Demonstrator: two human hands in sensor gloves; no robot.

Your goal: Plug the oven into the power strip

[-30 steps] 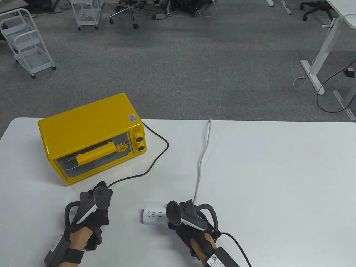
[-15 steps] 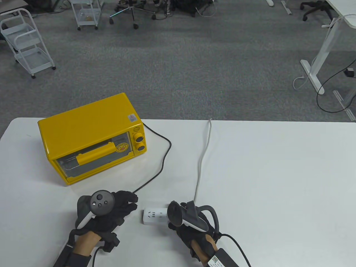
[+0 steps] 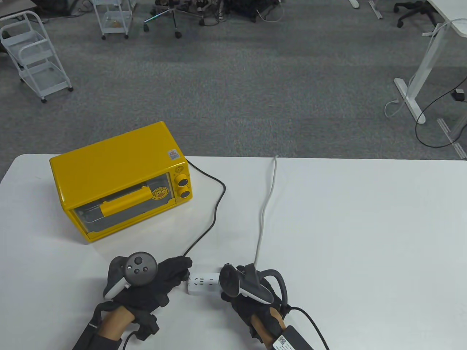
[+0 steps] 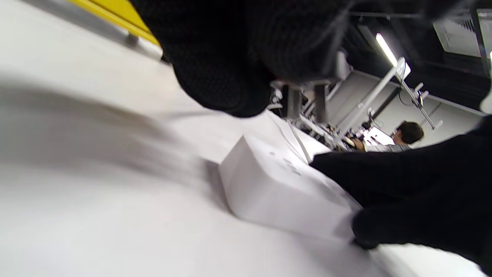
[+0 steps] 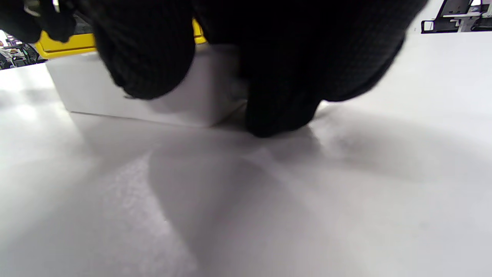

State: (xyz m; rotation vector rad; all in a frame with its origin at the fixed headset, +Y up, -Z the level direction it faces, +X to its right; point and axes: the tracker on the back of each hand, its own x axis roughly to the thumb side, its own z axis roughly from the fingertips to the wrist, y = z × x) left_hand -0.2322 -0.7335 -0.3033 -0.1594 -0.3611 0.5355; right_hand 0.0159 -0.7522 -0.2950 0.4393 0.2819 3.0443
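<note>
The yellow oven [image 3: 120, 180] stands at the table's left. Its black cord [image 3: 213, 215] curves across the table to my left hand [image 3: 171, 273]. That hand grips the plug, whose metal prongs [image 4: 303, 102] show in the left wrist view, held just above the left end of the white power strip [image 3: 202, 282], also in the left wrist view [image 4: 276, 188]. My right hand [image 3: 242, 291] holds the strip's right end down on the table; its fingers [image 5: 276, 96] wrap the strip [image 5: 96, 96] in the right wrist view.
The strip's white cable [image 3: 264, 211] runs from the strip to the table's far edge. The white table [image 3: 365, 237] stretches to the right. Beyond it lie grey carpet, a white cart [image 3: 34, 54] and a desk leg [image 3: 412, 91].
My left hand moved right from near the oven's front to the power strip's left end, carrying the plug and dragging the black cord with it. My right hand stayed on the strip.
</note>
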